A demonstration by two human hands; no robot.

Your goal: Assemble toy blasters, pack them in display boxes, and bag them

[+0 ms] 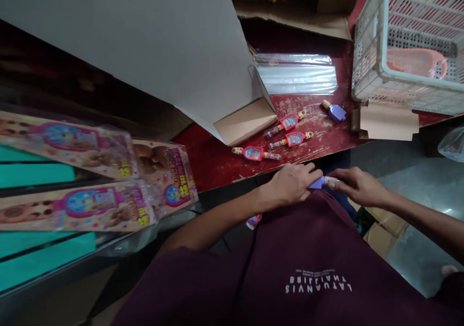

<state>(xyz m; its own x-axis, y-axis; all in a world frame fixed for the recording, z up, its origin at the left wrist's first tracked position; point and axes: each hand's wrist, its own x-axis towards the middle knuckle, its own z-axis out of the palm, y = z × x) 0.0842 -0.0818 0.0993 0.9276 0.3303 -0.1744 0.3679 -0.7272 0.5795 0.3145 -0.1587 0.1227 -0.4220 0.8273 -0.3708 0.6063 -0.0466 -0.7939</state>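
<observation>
Close to my shirt, my left hand (292, 183) has its fingers wrapped round a small purple toy piece (317, 183). From the other side, my right hand (357, 186) pinches a short clear tube (331, 182) that meets the end of the purple piece. Just beyond, on the worn red table (217, 164), lie three pink toy watches, one nearest the edge (253, 153), one in the middle (294, 138) and one behind (289, 121), each with a small tube at one end. To their right is another purple piece (336, 113) with a tan tip.
Clear plastic bags (299, 78) lie flat behind the toys. A white crate (382, 70) with a pink basket stands at right, near folded cardboard (389, 120). A large white box panel (145, 41) blocks the upper left. Packaged cards (90, 205) rest on green strips (36, 171).
</observation>
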